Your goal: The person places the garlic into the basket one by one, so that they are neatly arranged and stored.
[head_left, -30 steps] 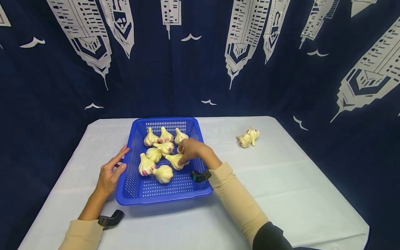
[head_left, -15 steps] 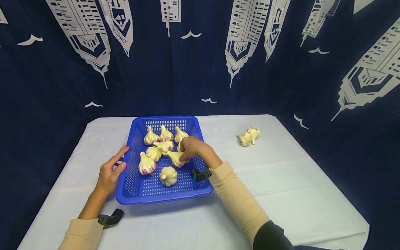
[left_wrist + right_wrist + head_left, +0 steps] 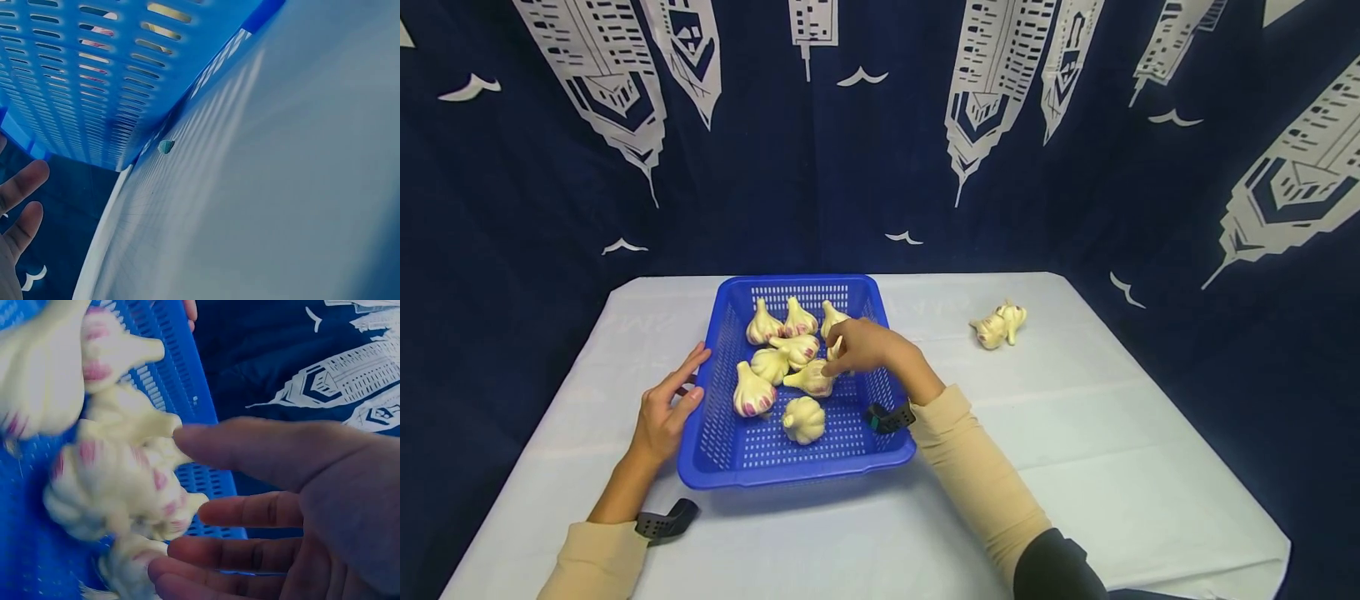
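A blue perforated plastic basket (image 3: 797, 477) holds several garlic bulbs, white with purple streaks. My left hand (image 3: 662, 417) touches the basket's left rim with its fingers spread. In the left wrist view, two of its fingertips show beside the basket wall. My right hand (image 3: 867, 346) hovers inside the basket's right side, over a garlic bulb (image 3: 811, 379) lying with its stem to the left. In the right wrist view, the thumb and fingers (image 3: 250, 553) are extended and apart, close to the bulbs, with nothing gripped. The right hand partly hides another bulb (image 3: 835, 348).
Two garlic bulbs (image 3: 1000, 325) lie together on the white-covered table (image 3: 1112, 433), right of the basket. A dark blue curtain (image 3: 850, 192) with white building prints hangs behind. Another bulb (image 3: 803, 420) sits alone toward the basket's front.
The front bulb has turned, separating from its left neighbour. The bulb beneath my right hand has shifted left and swung its stem leftward; that hand has loosened from it. My left hand stays put.
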Motion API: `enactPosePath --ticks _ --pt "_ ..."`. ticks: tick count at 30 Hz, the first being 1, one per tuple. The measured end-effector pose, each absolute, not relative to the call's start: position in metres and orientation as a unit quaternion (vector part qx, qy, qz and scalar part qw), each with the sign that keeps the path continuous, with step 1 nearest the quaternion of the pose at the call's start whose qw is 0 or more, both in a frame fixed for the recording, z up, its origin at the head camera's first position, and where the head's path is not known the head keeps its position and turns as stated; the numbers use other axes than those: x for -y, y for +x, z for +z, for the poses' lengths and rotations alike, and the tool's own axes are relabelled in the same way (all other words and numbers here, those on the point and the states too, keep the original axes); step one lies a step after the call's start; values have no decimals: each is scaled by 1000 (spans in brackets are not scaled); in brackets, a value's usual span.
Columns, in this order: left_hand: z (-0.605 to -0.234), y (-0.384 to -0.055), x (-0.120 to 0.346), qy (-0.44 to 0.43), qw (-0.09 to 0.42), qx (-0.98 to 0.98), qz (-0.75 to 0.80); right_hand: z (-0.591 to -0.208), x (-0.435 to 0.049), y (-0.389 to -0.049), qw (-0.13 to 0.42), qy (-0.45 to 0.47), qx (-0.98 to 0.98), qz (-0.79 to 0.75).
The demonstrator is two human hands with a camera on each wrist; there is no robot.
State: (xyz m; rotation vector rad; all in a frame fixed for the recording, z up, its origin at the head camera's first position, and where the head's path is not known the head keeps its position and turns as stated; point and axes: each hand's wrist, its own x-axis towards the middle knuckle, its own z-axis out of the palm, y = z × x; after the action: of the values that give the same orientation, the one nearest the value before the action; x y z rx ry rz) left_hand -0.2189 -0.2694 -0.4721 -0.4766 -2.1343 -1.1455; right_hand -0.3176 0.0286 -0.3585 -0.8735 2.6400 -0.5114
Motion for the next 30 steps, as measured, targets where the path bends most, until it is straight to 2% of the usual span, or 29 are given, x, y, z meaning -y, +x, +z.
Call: enactPosePath --ticks 7,16,30 --pt "-472 -219 269 -181 331 815 -440 -342 -40 -316 134 -324 -916 -197" --pt "-474 -218 268 -180 325 815 -445 -333 -75 -324 93 -299 -919 -238" --pt "-470 -216 267 -190 336 806 -450 -334 -148 -348 -42 -203 -930 -304"
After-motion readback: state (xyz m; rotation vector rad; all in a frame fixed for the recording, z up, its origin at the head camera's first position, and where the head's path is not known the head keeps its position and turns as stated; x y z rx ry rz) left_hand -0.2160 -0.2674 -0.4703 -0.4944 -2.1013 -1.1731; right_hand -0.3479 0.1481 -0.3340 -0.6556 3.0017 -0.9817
